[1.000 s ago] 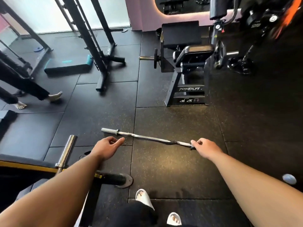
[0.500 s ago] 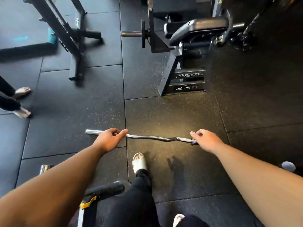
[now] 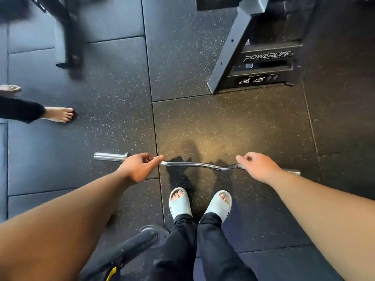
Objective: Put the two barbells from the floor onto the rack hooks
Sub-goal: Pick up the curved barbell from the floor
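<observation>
One chrome curl barbell (image 3: 194, 164) lies across the black rubber floor just ahead of my feet in pale slides. Its left sleeve (image 3: 110, 156) sticks out past my left hand (image 3: 140, 166), and its right end (image 3: 292, 171) shows beyond my right forearm. My left hand is curled on the bar next to the left collar, index finger lying along the shaft. Near the right bend, my right hand (image 3: 258, 167) is curled over the bar. The bar rests on the floor. No second barbell and no rack hooks are in view.
A black machine base marked POWERLIFE (image 3: 253, 63) stands ahead on the right. A black rack foot (image 3: 70, 47) lies at the upper left. Another person's bare foot (image 3: 59, 114) is at the left. A black padded bar end (image 3: 132, 245) sits by my left leg.
I have stepped up to the bar and bent lower, so both my feet now stand just behind it. Both hands have stayed on the bar, which has not left the floor.
</observation>
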